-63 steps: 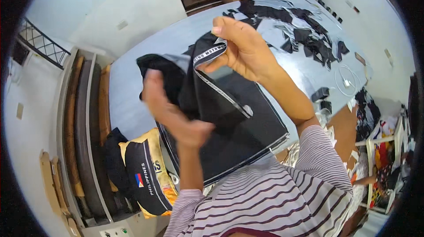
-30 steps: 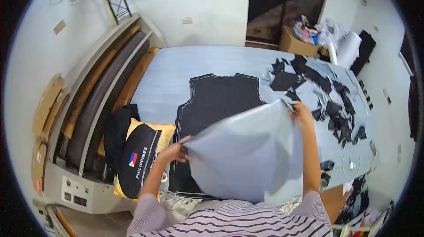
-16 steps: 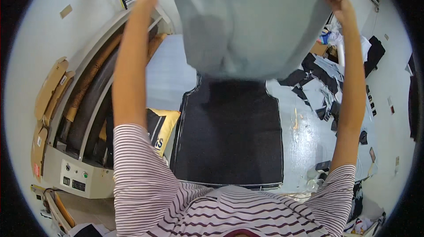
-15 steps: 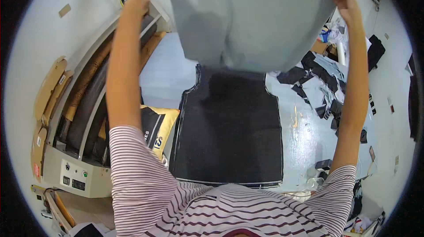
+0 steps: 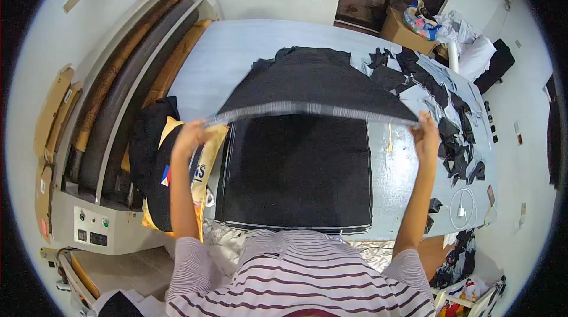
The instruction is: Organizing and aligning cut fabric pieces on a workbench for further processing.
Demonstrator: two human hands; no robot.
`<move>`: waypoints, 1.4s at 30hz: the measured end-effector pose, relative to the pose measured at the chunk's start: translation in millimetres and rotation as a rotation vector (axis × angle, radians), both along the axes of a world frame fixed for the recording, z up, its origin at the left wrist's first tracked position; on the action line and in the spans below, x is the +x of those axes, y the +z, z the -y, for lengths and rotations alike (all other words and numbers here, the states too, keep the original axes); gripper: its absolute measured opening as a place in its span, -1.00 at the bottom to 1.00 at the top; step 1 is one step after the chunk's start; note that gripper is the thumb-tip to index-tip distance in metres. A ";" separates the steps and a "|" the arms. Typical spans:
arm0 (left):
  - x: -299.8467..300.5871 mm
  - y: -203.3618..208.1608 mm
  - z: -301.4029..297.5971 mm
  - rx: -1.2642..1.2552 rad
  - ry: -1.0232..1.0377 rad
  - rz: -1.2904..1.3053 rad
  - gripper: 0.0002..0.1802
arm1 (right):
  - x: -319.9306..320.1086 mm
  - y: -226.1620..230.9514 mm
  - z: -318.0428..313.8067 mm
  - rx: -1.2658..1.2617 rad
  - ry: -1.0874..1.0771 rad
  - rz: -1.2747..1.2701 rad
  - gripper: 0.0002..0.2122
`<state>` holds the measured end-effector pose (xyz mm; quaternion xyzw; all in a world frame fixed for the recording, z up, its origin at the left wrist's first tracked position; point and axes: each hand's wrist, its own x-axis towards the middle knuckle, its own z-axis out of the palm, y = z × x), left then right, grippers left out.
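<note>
A black cut fabric panel point(image 5: 313, 83) stretches between my hands, its near edge raised and showing a blurred light grey strip. My left hand point(image 5: 192, 138) pinches the panel's left corner, and my right hand point(image 5: 425, 135) pinches the right one. The far part of the panel droops onto the pale table. Below and nearer to me lies a flat stack of black fabric panels point(image 5: 296, 172), with pale lines along its edges. Its upper portion is hidden by the held panel.
Left of the stack lies a yellow and black printed bag point(image 5: 210, 160). Black and grey fabric scraps point(image 5: 441, 95) cover the table's right side, near a white cable point(image 5: 462, 213). Beyond the left edge stands a long machine with rollers point(image 5: 118, 86). A cardboard box point(image 5: 408, 30) sits at the far right.
Both hands have come down and nearer to me, still holding the panel. Its grey face, raised high before, is now turned away, and the black face lies over the table.
</note>
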<state>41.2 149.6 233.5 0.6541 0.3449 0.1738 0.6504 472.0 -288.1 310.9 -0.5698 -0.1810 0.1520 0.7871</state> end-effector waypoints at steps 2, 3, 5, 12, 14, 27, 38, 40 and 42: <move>20.4 -39.5 21.0 -0.378 0.150 0.032 -0.64 | -1.0 -43.6 16.6 -0.086 0.031 -0.108 -0.82; 20.9 -63.5 20.8 -0.360 0.046 0.002 -0.65 | 4.4 -71.4 24.4 -0.111 0.005 -0.195 -0.81; -1.9 -120.8 13.3 -0.164 -0.117 -0.099 -0.67 | 8.7 -115.9 15.6 -0.270 0.024 -0.269 -0.76; 13.3 -198.7 44.5 -0.698 0.270 0.016 -0.68 | -0.8 -238.8 4.4 -0.589 0.009 -0.473 -0.71; 29.3 -197.2 68.7 -0.495 0.393 -0.183 -0.71 | -9.0 -264.7 22.1 -0.639 -0.085 -0.492 -0.78; -67.4 -216.3 162.4 -0.394 0.709 -0.081 -0.61 | -94.1 -278.2 105.0 -0.653 -0.145 -0.602 -0.82; -108.8 -235.8 192.6 -0.098 0.764 -0.279 -0.66 | -142.2 -293.9 159.3 -0.509 -0.165 -0.604 -0.85; -109.0 -231.9 200.0 -0.213 0.781 -0.252 -0.65 | -147.6 -295.8 163.9 -0.567 -0.222 -0.596 -0.85; -120.2 -234.9 202.1 -0.178 0.736 -0.337 -0.66 | -153.8 -293.3 162.7 -0.532 -0.221 -0.619 -0.86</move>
